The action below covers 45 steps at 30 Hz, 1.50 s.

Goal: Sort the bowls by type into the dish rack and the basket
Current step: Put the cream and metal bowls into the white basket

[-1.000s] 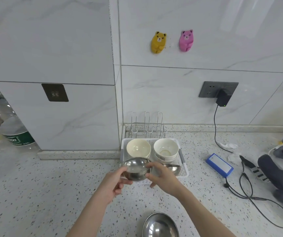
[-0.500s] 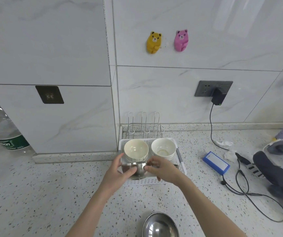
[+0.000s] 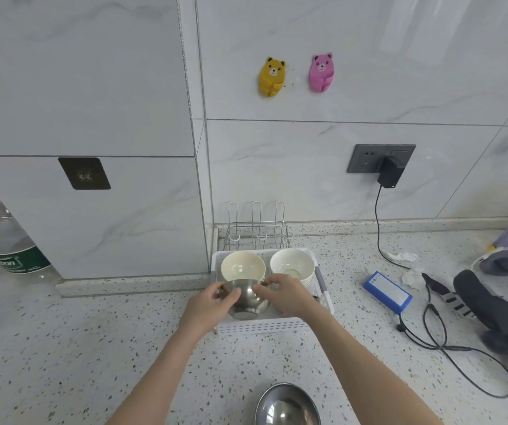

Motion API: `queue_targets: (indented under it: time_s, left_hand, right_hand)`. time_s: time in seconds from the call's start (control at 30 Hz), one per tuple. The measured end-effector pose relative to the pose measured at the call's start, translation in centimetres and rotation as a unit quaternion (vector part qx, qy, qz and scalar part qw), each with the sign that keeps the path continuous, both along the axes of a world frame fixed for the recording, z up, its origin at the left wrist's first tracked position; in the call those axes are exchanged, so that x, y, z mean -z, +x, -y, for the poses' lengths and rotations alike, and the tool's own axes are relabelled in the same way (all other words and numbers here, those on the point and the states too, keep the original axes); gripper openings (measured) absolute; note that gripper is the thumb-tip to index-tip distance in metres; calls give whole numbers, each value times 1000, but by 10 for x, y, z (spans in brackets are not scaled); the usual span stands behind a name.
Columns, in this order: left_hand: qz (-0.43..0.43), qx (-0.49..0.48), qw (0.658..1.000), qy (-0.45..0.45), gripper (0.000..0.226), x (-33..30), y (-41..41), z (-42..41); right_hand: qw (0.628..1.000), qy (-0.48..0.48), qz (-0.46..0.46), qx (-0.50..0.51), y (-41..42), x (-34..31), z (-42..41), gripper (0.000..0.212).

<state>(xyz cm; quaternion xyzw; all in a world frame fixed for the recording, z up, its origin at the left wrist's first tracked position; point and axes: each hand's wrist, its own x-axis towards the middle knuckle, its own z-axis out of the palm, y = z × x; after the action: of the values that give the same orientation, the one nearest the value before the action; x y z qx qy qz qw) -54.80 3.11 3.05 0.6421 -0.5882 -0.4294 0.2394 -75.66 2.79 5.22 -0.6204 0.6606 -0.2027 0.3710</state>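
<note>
Both hands on the steel bowl (image 3: 248, 299): left hand (image 3: 208, 305) grips its left side with fingers curled round the rim, right hand (image 3: 289, 294) pinches the right rim between thumb and fingertips. Bowl is tipped, its base facing the camera, sitting at the front left of the white basket (image 3: 262, 326). Behind it in the same basket: cream bowl (image 3: 243, 266) back left, white bowl (image 3: 291, 265) back right, both upright; the white one looks stacked on another. Wire dish rack (image 3: 257, 231) stands just behind the basket against the wall, nothing in it. Second steel bowl (image 3: 286, 404) upright on the speckled counter (image 3: 62, 348) at the near edge, well apart from the basket. Blue box (image 3: 387, 291) and black cable (image 3: 461, 348) off to the right.
</note>
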Motion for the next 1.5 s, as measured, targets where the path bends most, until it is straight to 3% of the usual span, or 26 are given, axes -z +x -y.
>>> queue_targets:
  time_s: [0.27,0.47,0.67,0.87,1.03,1.13,1.27,1.37,1.5]
  left_hand:
    - [60,66,996,-30,62,14,1,8]
    - [92,45,990,-101,34,23,-5,4]
    - [200,23,975,-92,41,33,-7,-2]
    - [139,20,982,-125,54,31,-5,-21]
    - [61,-7,983,-172,48,37,-1,-86]
    - [72,30,992,-102,43,53,-7,-123]
    - [62,87,989,105,50,64,-22,-152]
    - [72,122,979,150,46,69,-29,-165]
    - [57,118,978,165,20,69,-36,-170]
  right_hand:
    - [998,14,-64,7,5,12,4,40]
    - [990,15,-139,30,25,22,-6,43]
    - [994,38,-98,22,29,30,-20,31]
    - [999,11,-41,27,13,23,-38,37]
    - [992,3,39,121,-9,39,-83,37]
    - [981,15,74,178,-18,52,-114,34]
    - [968,35,93,232,-28,65,-144,30]
    - [965,59,96,238,-34,71,-158,30]
    - [964,76,104,232,-40,74,-169,29]
